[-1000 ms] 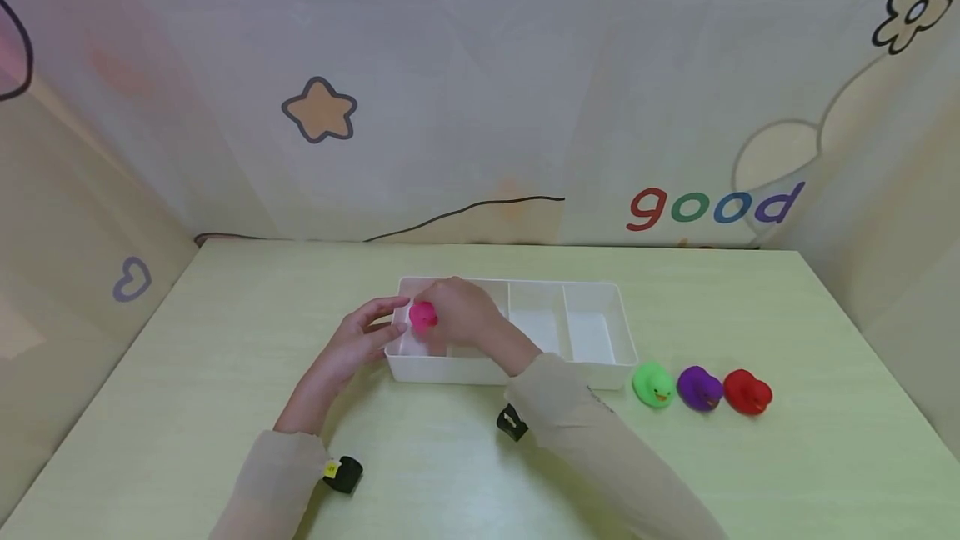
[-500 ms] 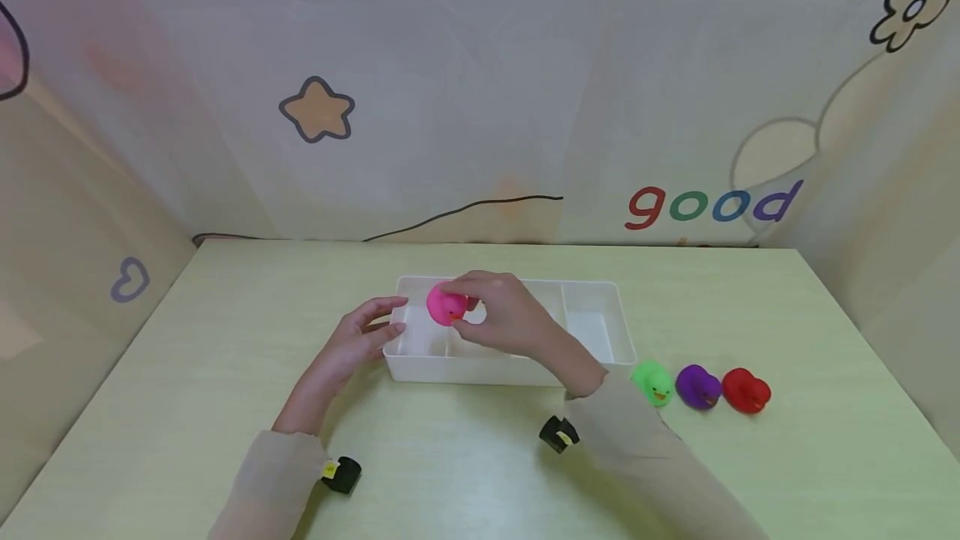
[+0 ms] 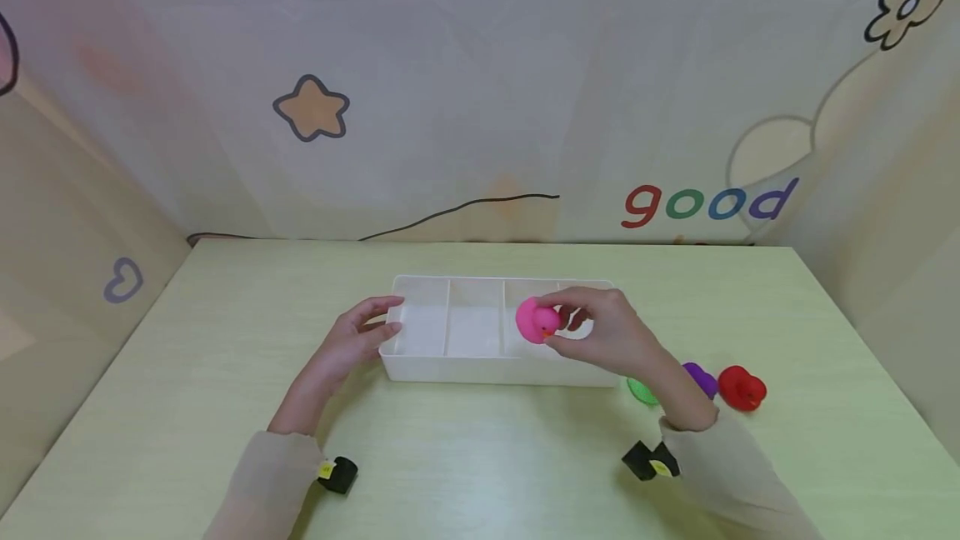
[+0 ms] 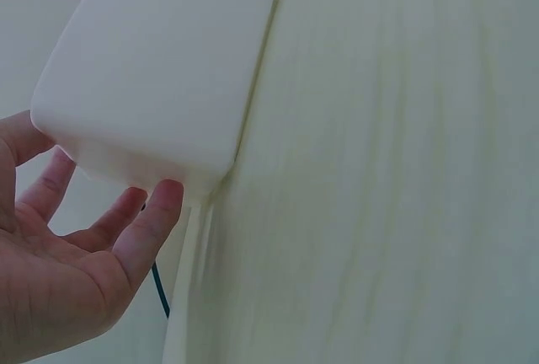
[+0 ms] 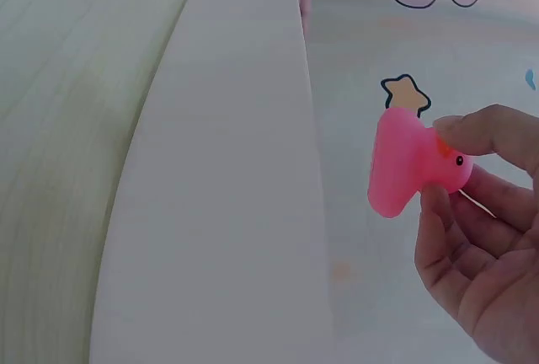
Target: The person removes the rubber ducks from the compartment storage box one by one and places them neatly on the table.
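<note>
A pink rubber duck [image 3: 535, 321] is pinched between the thumb and fingers of my right hand [image 3: 611, 327], over the right half of the white divided box [image 3: 495, 370]. The right wrist view shows the duck [image 5: 408, 162] held by its head, its flat base facing the box's long side [image 5: 219, 170]. My left hand [image 3: 360, 333] is at the box's left end. Its spread fingertips touch the end wall in the left wrist view, where the box [image 4: 160, 69] shows its outer side.
A green duck [image 3: 642, 391] and a purple duck [image 3: 701, 379], both partly hidden by my right arm, sit on the pale table [image 3: 480, 457] right of the box. Beside them is a red duck [image 3: 741, 388]. A printed curtain [image 3: 450, 107] closes off the back.
My right hand has lifted the pink duck out of the leftmost compartment and carried it rightward over the box. The left hand stays at the box's end.
</note>
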`<state>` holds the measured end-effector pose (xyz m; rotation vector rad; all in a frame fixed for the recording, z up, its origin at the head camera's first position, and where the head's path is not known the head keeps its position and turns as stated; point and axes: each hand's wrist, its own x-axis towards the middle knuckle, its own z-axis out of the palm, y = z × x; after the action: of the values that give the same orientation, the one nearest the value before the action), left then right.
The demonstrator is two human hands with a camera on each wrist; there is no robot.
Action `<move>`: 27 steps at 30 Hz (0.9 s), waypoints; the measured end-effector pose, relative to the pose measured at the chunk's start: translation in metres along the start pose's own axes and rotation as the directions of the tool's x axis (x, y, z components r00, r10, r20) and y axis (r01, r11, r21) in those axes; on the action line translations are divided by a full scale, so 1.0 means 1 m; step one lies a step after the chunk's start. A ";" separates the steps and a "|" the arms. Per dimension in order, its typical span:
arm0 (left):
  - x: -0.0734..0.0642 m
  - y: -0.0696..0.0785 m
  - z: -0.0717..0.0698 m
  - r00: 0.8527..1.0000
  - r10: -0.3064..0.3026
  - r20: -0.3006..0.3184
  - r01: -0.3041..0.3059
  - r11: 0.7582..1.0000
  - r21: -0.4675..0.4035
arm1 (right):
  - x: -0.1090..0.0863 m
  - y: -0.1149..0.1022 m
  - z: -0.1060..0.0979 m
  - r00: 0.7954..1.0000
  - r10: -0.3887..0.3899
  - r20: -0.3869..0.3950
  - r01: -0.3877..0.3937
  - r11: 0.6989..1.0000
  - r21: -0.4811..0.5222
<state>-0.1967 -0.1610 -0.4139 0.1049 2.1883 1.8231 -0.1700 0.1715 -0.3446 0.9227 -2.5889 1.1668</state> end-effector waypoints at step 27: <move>0.002 -0.001 -0.002 1.000 -0.015 -0.010 0.015 1.000 0.001 | -0.100 0.058 -0.080 0.900 0.421 -0.110 -0.411 0.906 0.100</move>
<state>-0.1988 -0.1627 -0.4151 0.0790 2.1913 1.8177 -0.1330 0.3058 -0.3634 0.2860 -2.7266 1.3761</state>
